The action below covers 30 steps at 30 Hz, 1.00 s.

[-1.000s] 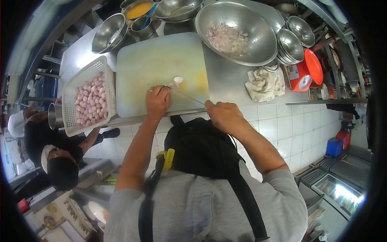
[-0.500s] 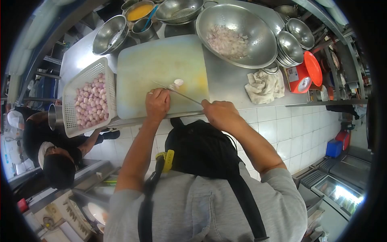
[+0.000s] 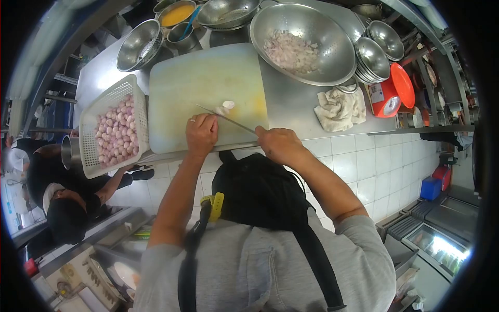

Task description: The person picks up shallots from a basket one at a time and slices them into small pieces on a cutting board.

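My right hand (image 3: 280,145) is closed round the handle of a knife (image 3: 231,120), whose blade slants up and left over the pale cutting board (image 3: 182,78). At the board's near edge, my left hand (image 3: 201,134), with a ring on one finger, is curled beside the blade; anything under its fingers is hidden. Just past the blade lie pieces of shallot (image 3: 227,105). Left of the board, a white perforated basket (image 3: 91,152) holds peeled shallots (image 3: 118,130). Chopped shallot (image 3: 291,51) lies in a large metal colander (image 3: 335,57) at the back right.
A crumpled cloth (image 3: 340,108) and a red scale (image 3: 387,101) are at the right, near stacked metal bowls (image 3: 371,58). More bowls (image 3: 139,46) stand at the back, one with orange liquid (image 3: 178,15). Another person (image 3: 67,213) in dark clothes is at the left.
The view has shifted slightly. My hands and the knife keep nearly the same place over the board. The other person's head has moved a little to the left.
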### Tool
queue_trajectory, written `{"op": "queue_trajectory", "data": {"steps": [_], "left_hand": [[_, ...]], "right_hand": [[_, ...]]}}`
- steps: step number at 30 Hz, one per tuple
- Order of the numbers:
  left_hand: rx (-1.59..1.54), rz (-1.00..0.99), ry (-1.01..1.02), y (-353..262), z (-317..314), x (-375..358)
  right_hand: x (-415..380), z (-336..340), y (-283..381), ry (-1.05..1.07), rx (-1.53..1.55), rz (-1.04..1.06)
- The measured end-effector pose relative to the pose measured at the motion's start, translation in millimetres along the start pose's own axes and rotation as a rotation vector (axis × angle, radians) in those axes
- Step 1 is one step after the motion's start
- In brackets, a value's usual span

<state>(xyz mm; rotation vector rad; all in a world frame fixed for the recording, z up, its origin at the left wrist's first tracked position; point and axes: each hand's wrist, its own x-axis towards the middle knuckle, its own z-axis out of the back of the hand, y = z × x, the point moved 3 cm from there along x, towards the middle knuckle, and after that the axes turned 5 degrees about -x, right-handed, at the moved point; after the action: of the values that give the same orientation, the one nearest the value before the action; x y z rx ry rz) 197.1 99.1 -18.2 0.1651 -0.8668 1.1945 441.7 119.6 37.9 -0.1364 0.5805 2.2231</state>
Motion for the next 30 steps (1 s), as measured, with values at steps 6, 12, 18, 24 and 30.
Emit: {"op": "queue_trajectory", "data": {"steps": [6, 12, 18, 24, 30], "left_hand": [[0.000, -0.003, -0.003, -2, 2, 1], [0.005, 0.005, 0.008, -2, 2, 1], [-0.005, 0.003, 0.012, -2, 3, 2], [-0.012, 0.005, -0.003, -2, 2, 2], [-0.007, 0.010, 0.007, -1, 2, 1]], "right_hand": [[0, 0, 2, 0.021, 0.008, -0.016], [-1, 1, 2, 0.000, -0.002, -0.009], [-14, 16, 6, -0.006, -0.009, -0.005], [-27, 25, 5, 0.025, -0.016, -0.033], [-28, 26, 1, 0.010, -0.020, -0.010]]}}
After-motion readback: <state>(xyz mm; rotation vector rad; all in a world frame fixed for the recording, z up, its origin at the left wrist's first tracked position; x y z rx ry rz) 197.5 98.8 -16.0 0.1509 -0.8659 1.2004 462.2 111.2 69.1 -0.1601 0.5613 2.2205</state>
